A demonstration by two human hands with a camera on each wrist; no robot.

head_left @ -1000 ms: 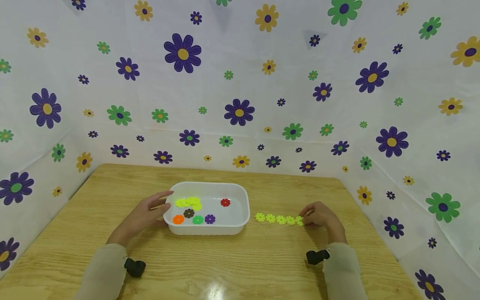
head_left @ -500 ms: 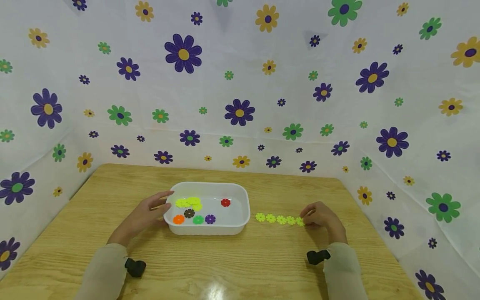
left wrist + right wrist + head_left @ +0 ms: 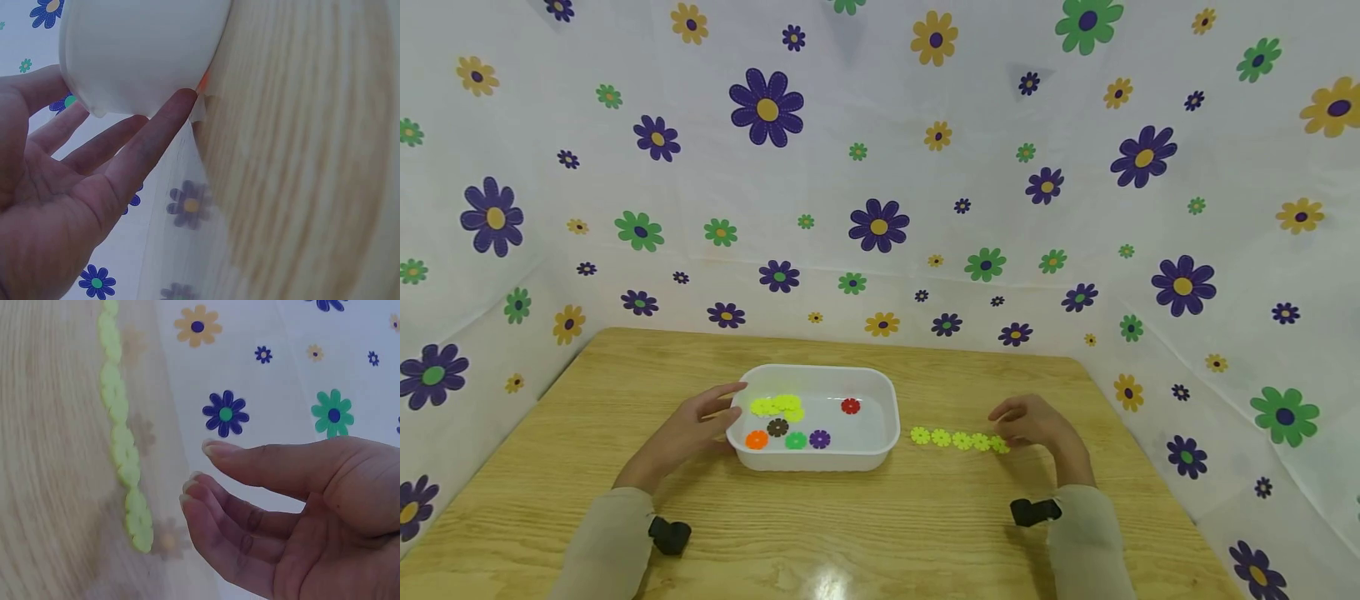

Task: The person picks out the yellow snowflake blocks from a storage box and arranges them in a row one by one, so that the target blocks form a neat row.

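Observation:
A white plastic tray (image 3: 820,461) stands left of the table's middle. My left hand (image 3: 692,427) is at its left end; in the left wrist view the hand's fairly straight fingers (image 3: 153,137) touch the tray's wall. To the right of the tray lies a row of several yellow flower-shaped discs (image 3: 962,441), laid edge to edge. My right hand (image 3: 1037,425) is just above the row's right end, partly hiding the last disc. Nothing sits between its loosely bent fingers, and the right wrist view shows a gap between them and the discs.
Inside the tray are a pile of yellow discs (image 3: 786,404) and single discs: red (image 3: 850,406), brown (image 3: 778,427), orange (image 3: 757,439), green (image 3: 796,440) and purple (image 3: 820,438). Behind the wooden table (image 3: 880,533) hangs a flower-printed sheet (image 3: 820,183).
My right hand has let go of the last yellow disc and lifted slightly off the row. The left hand and tray have stayed in place.

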